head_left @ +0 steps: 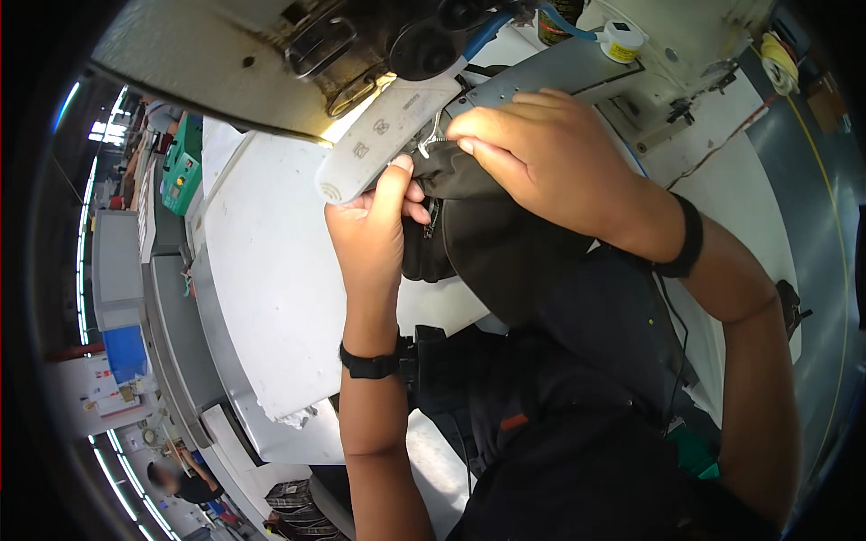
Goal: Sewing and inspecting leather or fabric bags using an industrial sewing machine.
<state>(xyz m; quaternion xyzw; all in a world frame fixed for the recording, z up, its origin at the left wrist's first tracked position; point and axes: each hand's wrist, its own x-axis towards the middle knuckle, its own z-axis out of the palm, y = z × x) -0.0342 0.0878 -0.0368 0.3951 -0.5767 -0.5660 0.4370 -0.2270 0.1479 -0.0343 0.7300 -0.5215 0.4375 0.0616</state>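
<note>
A dark olive-black garment hangs bunched at the sewing machine and drapes over the table's edge toward me. My left hand pinches the garment's edge between thumb and fingers, just below a pale rounded cover on the machine. On the far right side of the cloth, my right hand grips the edge with thumb and forefinger pressed together. Between the two hands a short light-coloured strip shows at the cloth's edge. The stitching spot behind the cover is mostly hidden.
The sewing machine's head overhangs the white tabletop. A small white round container stands on the machine bed. Left of the table are a green box and a grey bench. A person sits far off at lower left.
</note>
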